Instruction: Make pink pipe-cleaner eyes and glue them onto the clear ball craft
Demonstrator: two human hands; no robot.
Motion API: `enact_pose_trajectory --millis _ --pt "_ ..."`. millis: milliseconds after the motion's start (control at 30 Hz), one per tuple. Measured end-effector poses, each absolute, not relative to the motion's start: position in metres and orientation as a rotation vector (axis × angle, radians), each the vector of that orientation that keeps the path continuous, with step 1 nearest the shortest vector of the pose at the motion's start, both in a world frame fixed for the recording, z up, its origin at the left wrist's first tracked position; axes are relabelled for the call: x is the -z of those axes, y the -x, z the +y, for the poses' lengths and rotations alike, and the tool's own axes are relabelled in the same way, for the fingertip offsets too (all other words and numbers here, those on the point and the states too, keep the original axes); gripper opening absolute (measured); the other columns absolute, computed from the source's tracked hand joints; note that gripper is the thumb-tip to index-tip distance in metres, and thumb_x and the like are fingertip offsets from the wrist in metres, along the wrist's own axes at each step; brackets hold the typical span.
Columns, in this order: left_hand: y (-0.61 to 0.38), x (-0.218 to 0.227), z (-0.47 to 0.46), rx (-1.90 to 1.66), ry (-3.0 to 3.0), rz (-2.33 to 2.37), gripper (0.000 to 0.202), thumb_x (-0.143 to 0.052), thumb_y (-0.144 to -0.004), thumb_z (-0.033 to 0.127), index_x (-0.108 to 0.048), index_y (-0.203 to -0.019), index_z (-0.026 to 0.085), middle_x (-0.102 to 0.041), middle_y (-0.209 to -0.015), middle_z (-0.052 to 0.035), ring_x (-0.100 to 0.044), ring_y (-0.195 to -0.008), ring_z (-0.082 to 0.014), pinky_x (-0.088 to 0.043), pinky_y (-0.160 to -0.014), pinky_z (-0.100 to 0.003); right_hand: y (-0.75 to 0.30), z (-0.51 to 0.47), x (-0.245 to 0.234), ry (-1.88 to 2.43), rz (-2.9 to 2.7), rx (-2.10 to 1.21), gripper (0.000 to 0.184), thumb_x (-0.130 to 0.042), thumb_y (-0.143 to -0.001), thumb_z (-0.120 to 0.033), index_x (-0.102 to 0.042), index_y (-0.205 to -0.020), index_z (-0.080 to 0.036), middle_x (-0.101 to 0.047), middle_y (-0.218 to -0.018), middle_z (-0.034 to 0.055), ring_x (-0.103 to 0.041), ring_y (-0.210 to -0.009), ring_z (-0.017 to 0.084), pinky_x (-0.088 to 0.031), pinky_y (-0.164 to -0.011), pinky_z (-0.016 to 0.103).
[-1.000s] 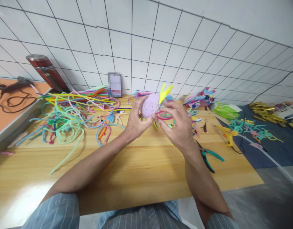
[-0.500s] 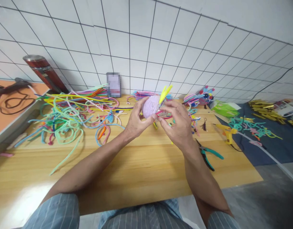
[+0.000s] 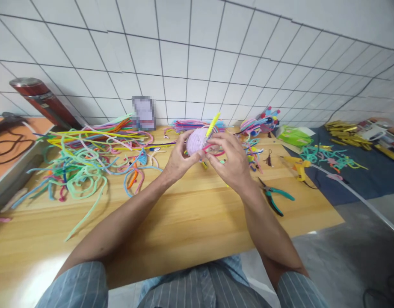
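My left hand (image 3: 181, 157) is closed round the left side of a lilac ball wound from fuzzy pipe cleaner (image 3: 194, 142). A yellow pipe cleaner piece (image 3: 212, 124) sticks up from the ball's right side. My right hand (image 3: 231, 159) is at that side, thumb and fingers bent close together by the yellow piece and a pinkish-red pipe cleaner (image 3: 220, 152). Its fingertips appear to pinch the red strand, though the fingers partly cover the contact. Both hands are raised over the wooden table (image 3: 190, 222).
Tangled pipe cleaners (image 3: 84, 179) spread over the left side. Pliers with teal handles (image 3: 275, 196) and a yellow glue gun (image 3: 297, 167) lie at right. A red thermos (image 3: 45, 102) and a blurred-out phone-like object (image 3: 144, 113) stand by the tiled wall.
The view has shifted slightly, so the table's things appear further left. The yellow piece, seen as a wider split tuft before, now shows as a single narrow stalk. Both hands remain at the ball.
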State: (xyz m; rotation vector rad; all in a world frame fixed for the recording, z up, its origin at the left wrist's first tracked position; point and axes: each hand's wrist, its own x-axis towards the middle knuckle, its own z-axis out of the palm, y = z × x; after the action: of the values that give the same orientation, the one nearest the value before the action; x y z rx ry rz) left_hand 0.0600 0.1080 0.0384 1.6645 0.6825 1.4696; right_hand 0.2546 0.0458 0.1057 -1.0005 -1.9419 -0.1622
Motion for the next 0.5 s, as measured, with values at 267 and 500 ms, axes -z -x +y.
enact_pose_trajectory --millis 267,500 --pt "-0.072 -0.011 0.099 -1.396 -1.674 0.751 0.080 -0.090 -0.084 0.070 -0.058 -0.145 0.029 -0.067 -0.152 -0.0128 -0.071 -0.140 -0.0324 -0.065 -0.112 -0.046 -0.297 0.004 -0.063 1.205 -1.778 -0.038 0.038 -0.074 -0.101 -0.031 -0.069 -0.139 -0.029 -0.078 -0.143 0.0107 -0.072 -0.138 0.031 -0.060 -0.119 0.054" --pt "-0.050 0.014 0.059 -1.206 -1.734 1.018 0.082 -0.094 -0.081 0.058 -0.060 -0.149 0.029 -0.066 -0.153 -0.0144 -0.072 -0.136 -0.0349 -0.071 -0.084 -0.037 -0.385 -0.042 0.005 1.570 -1.483 -0.182 0.024 -0.075 -0.094 -0.041 -0.078 -0.114 -0.028 -0.085 -0.122 0.0103 -0.079 -0.114 0.032 -0.067 -0.100 0.053"
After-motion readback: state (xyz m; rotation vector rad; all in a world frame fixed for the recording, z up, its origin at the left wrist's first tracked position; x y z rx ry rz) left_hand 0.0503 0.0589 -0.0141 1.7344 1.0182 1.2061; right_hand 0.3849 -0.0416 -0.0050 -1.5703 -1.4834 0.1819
